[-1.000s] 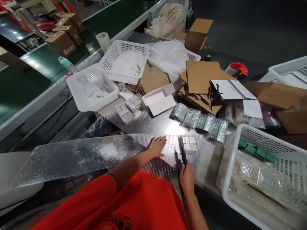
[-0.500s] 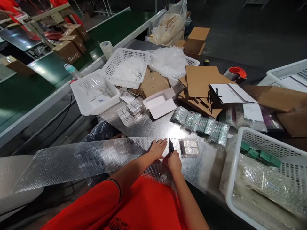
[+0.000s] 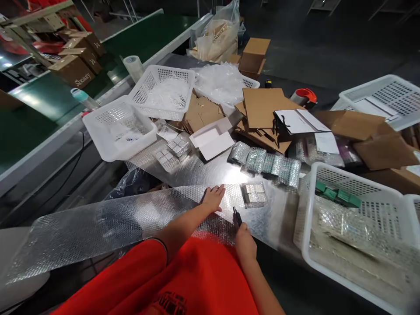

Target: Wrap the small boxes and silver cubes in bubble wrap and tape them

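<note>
My left hand [image 3: 214, 199] lies flat with fingers spread on a long sheet of bubble wrap [image 3: 131, 214], which runs across the metal table [image 3: 210, 173] and off to the left. In my right hand [image 3: 245, 243] is a black utility knife [image 3: 237, 216], its tip pointing up and away from me at the wrap's near right edge. A small pack wrapped in bubble wrap [image 3: 254, 194] sits just beyond the knife, at the right end of the sheet. Neither hand touches this pack.
Wrapped green packs [image 3: 265, 165] stand in a row behind. A white basket [image 3: 306, 218] with wrapped goods is at right; white baskets [image 3: 108, 151], an open white box [image 3: 216, 144] and flattened cardboard [image 3: 265, 109] lie farther back. A green conveyor [image 3: 141, 37] runs at left.
My right hand has drawn the knife toward me, down to the near edge of the bubble wrap. The left hand stays on the sheet. The view has turned slightly right.
</note>
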{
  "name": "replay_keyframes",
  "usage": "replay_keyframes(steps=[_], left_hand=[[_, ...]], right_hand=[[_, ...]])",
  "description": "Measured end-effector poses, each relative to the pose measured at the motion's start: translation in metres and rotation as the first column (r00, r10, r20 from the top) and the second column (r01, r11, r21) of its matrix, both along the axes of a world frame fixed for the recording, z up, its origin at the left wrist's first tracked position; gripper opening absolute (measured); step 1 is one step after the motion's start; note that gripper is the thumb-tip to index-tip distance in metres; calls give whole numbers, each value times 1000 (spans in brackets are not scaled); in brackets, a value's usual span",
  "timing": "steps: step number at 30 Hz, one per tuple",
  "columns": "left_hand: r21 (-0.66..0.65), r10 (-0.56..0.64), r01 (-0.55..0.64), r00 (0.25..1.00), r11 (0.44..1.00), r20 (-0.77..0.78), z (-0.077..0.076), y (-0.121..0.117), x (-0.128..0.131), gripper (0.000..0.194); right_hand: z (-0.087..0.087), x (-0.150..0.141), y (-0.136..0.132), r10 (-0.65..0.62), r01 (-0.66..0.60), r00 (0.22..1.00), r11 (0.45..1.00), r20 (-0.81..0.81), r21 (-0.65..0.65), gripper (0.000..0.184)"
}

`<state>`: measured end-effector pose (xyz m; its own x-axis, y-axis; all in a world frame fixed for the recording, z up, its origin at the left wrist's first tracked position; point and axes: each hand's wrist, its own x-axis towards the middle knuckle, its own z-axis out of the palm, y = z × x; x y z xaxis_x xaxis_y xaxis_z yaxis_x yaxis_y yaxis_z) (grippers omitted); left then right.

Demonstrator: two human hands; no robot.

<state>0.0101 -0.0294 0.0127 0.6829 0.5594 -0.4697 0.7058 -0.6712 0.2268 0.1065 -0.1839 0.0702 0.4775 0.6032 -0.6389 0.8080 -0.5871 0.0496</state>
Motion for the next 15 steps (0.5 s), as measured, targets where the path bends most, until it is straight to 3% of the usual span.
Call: replay_keyframes(steps=[5,8,11,15], left_hand=[[-5,52,-52,998,999,-21,-2,-2,-7,107],[4,69,-69,997,998,-25,-4,-4,-13,105],[29,82,-82,997,996,5,-5,-4,-20,101],[56,67,-68,998,996,21,-3,-7,-49,95]], right_hand=[[9,2,-10,-62,61,998,997,-11,-48,44],[13,11,-11,-139,138,986,990,-87,-27,39],[8,29,-20,-247,255,965,962,-92,96,36],[-14,55,-33,-381,354,922,899,65,258,43]])
